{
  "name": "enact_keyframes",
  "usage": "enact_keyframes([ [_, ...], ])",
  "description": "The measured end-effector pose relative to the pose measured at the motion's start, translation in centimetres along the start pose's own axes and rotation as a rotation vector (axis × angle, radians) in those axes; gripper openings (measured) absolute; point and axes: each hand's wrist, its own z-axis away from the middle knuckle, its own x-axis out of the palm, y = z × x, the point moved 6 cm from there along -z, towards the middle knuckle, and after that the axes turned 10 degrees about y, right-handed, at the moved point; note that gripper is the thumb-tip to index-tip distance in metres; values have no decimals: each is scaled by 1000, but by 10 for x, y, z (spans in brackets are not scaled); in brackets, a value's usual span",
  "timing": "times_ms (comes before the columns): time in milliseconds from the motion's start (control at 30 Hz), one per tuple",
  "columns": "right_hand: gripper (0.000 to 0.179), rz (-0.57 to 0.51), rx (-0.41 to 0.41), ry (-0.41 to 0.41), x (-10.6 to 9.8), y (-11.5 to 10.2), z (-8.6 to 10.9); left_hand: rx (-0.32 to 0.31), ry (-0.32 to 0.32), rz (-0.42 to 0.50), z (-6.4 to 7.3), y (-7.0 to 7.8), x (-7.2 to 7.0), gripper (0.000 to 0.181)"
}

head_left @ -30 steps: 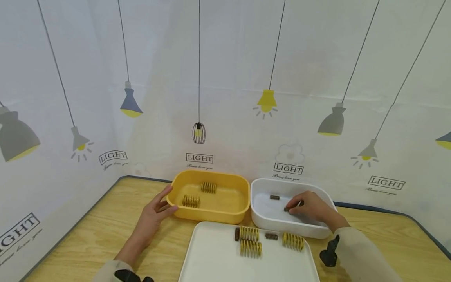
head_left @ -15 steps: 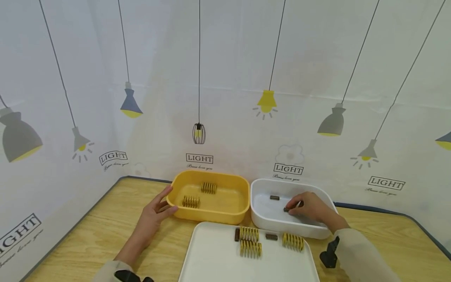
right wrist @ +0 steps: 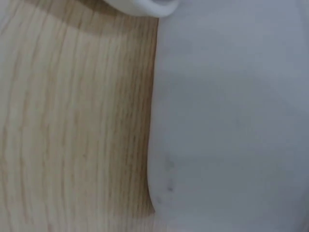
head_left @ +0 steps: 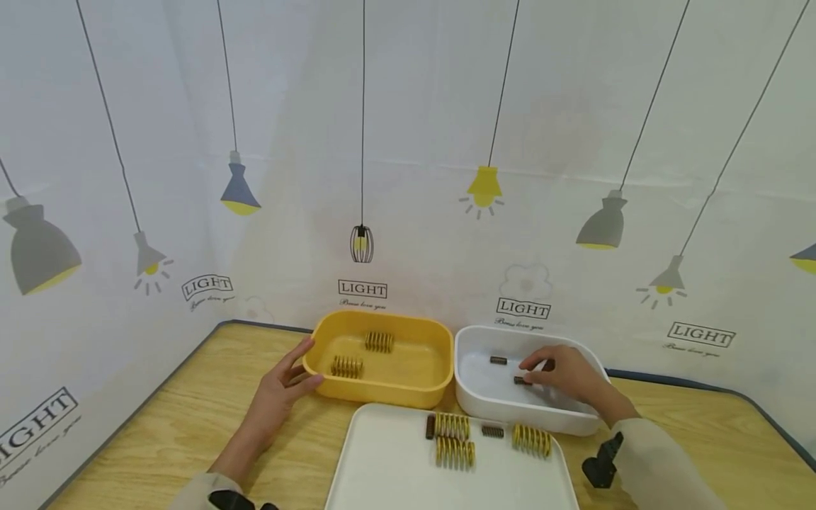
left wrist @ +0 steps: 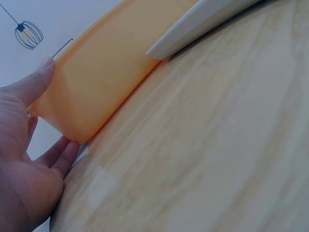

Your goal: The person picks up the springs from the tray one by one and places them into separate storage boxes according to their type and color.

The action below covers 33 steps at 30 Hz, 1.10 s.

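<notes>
My left hand (head_left: 275,397) rests at the left end of the yellow bin (head_left: 382,391), its thumb at the front wall and its fingers reaching along the end. In the left wrist view, the thumb and fingers touch the bin near its rim and base. Inside lie two large gold coil springs, one left front (head_left: 346,366) and one farther back (head_left: 379,342). My right hand (head_left: 567,372) is inside the white bin (head_left: 523,411), thumb and index finger parted beside a small dark spring (head_left: 521,380) on its floor. Another dark spring (head_left: 498,360) lies farther left. The right wrist view shows no fingers.
In front of the bins, a white tray (head_left: 395,467) carries several springs at its back edge: gold ones (head_left: 455,452) grouped left, another gold one (head_left: 532,440) at right, and small dark ones (head_left: 492,431). A wood-grain table (head_left: 204,404) meets a printed backdrop (head_left: 414,212) behind.
My right thumb and index finger have parted, and the small spring they pinched now shows more on the white bin's floor. My left hand has stayed at the yellow bin.
</notes>
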Motion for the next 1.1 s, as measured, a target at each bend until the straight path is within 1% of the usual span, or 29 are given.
enact_keyframes([
  [67,18,2,3,8,-2,2,0,-2,0,-2,0,-1,0,64],
  [167,18,6,-21,20,-7,1,3,-5,-1,-2,0,-2,0,65],
  [333,23,-66,-94,32,-21,-13,10,2,-4,15,0,-1,1,65],
  [433,26,-98,-121,42,-27,-20,15,11,1,13,-1,0,2,64],
  [600,23,-135,-152,68,-32,-29,29,12,3,7,-1,0,0,64],
  [733,18,-156,-174,104,-35,-34,45,9,4,6,0,-3,0,63],
  [900,17,-181,-179,165,-38,-47,66,8,3,-5,-1,-4,0,64],
  [1100,15,-265,-117,201,-39,-73,87,15,2,8,-3,-4,0,64],
])
